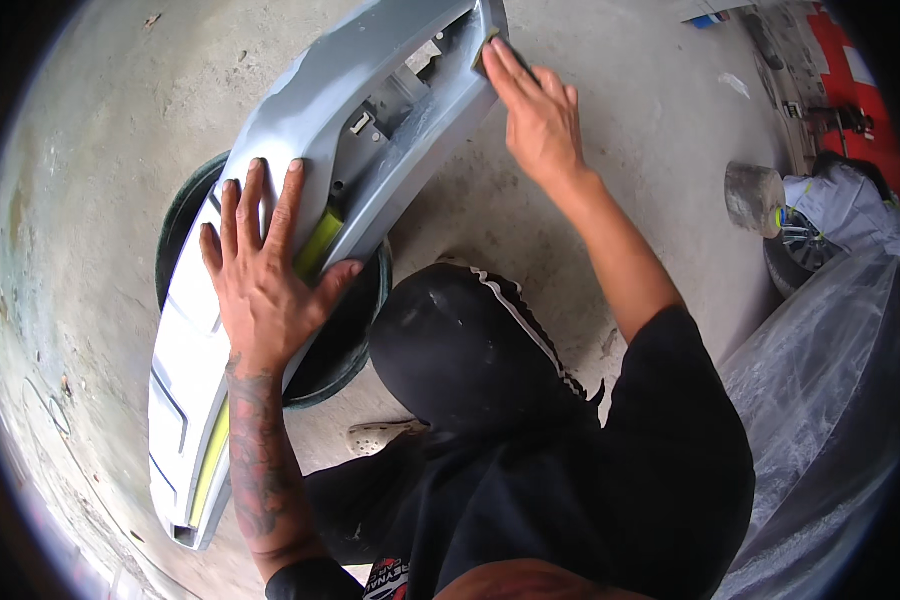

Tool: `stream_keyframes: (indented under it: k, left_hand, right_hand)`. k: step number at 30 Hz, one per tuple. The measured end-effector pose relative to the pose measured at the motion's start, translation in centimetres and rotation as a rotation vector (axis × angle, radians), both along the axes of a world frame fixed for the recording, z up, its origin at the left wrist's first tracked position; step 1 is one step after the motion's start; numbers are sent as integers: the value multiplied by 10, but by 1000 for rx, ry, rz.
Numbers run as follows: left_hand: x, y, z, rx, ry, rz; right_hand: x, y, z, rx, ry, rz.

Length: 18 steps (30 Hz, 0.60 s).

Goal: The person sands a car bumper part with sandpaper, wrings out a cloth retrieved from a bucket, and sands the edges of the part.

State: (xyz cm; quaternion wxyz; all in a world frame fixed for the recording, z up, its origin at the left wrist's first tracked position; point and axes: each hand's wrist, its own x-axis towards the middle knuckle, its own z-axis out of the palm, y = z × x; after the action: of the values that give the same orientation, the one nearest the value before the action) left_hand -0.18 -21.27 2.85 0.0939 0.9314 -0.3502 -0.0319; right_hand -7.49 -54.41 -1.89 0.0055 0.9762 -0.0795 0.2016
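A long silver-grey car bumper (pixel 300 110) lies slantwise across a round black tub (pixel 355 355), its far end up and to the right. My left hand (pixel 268 275) rests flat on the bumper's middle, fingers spread and thumb over the inner edge. At the far end, my right hand (pixel 545 125) presses a thin dark pad (pixel 510 62) with a yellowish edge, like a sanding pad, against the bumper's rim. My fingers and the steep angle hide part of this pad. Yellow-green strips (pixel 318 243) show in the bumper's long opening, and whitish smears mark its inner surface.
Grey concrete floor (pixel 90 200) surrounds the tub. To the right stand a wheel (pixel 802 245), a grey cylindrical block (pixel 753 198) and clear plastic sheeting (pixel 810 360). A red panel (pixel 850 60) is at the far right. My knee (pixel 460 340) is close beside the tub.
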Motion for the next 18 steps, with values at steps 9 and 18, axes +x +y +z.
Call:
stream_keyframes:
  k: [9, 18]
  left_hand:
    - [2, -3, 1, -19, 5, -2]
    - [1, -2, 2, -27, 2, 4]
  right_hand:
    - [17, -18, 4, -107, -67, 20]
    - [-2, 8, 6, 7, -31, 29]
